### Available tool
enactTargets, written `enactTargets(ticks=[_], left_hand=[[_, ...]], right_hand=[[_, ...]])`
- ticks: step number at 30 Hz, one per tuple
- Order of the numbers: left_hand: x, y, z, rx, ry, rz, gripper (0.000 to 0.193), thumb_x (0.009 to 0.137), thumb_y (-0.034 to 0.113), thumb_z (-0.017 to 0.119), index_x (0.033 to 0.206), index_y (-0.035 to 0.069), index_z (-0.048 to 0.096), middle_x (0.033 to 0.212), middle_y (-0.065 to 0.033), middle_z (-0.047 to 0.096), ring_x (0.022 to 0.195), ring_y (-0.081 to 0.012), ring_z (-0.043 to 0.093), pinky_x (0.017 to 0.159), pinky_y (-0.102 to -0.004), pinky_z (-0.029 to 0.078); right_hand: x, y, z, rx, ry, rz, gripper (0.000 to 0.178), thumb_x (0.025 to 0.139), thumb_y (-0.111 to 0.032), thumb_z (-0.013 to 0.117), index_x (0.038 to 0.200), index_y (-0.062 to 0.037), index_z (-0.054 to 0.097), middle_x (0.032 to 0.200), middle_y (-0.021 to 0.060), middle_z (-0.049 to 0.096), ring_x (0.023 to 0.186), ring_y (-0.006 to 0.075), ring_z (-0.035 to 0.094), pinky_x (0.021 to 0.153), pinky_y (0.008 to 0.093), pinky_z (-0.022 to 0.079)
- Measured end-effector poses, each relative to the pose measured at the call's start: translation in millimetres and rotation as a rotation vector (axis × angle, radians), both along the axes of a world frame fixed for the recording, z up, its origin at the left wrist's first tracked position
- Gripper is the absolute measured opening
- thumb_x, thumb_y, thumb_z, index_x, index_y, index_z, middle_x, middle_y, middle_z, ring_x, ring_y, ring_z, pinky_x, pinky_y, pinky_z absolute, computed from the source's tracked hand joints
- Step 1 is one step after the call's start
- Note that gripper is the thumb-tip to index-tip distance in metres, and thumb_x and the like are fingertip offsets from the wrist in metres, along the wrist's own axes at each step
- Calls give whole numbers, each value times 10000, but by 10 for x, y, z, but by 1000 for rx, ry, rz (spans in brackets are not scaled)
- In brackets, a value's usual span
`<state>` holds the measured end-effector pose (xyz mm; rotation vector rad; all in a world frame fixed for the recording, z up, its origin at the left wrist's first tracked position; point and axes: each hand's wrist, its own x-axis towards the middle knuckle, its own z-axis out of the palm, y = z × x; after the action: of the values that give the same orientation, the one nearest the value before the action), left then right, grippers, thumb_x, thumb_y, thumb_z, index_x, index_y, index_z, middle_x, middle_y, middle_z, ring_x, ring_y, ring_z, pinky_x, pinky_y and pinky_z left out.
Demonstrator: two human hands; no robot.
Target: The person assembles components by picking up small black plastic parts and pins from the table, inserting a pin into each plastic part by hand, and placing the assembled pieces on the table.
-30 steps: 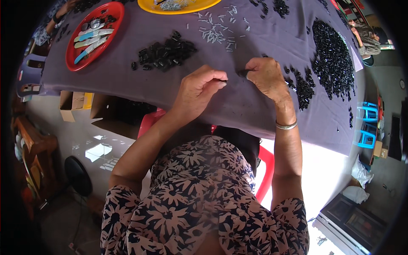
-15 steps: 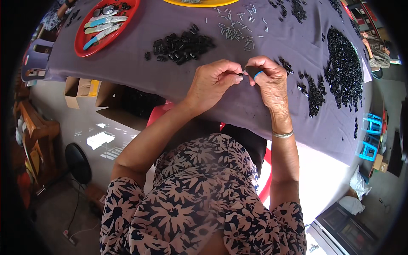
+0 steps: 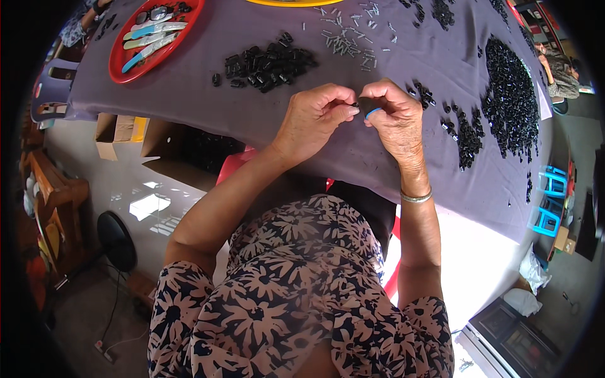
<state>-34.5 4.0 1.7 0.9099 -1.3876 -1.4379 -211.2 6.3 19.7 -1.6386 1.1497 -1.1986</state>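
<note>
Over the near edge of the cloth-covered table, my two hands meet fingertip to fingertip. My left hand (image 3: pixel 315 120) is closed in a pinch on a small black part (image 3: pixel 355 105). Against its fingertips, my right hand (image 3: pixel 401 120) is pinched too. A dark piece with a blue edge (image 3: pixel 368 108) covers its thumb area; whether it is worn or held I cannot tell. Anything between the right fingertips is hidden. Beyond the hands lie a heap of black parts (image 3: pixel 268 63) and, farther off, scattered thin clear and silvery pieces (image 3: pixel 340 44).
A red tray (image 3: pixel 118 72) with several blue and white handled tools stands far left, a yellow tray (image 3: pixel 296 3) at the far edge. Smaller black piles (image 3: pixel 469 142) and a large black pile (image 3: pixel 510 101) spread right. An open cardboard box (image 3: pixel 157 142) sits below the table, left.
Both hands have shifted slightly up and left, still pinched together. The blue-edged piece at the right thumb has tilted a little. The table items keep their places.
</note>
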Motion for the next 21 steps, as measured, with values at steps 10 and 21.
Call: enactTargets(ticks=[10,21], left_hand=[[-52,7,-13,-2,66,50,77,881,-2,638,956,-13,627,835,-35,645,759,-85,645,622,-223,505],[-23,28,-19,35,78,75,78,897,9,632,974,16,642,863,-18,643,773,-68,616,652,-225,505]], right_hand=[[130,44,30,90,-72,-48,281,766,176,480,938,6,623,880,29,620,725,98,639,561,214,549],[74,96,-84,-23,-182,-15,394,751,197,455,1043,0,631,1003,41,624,884,96,622,623,220,550]])
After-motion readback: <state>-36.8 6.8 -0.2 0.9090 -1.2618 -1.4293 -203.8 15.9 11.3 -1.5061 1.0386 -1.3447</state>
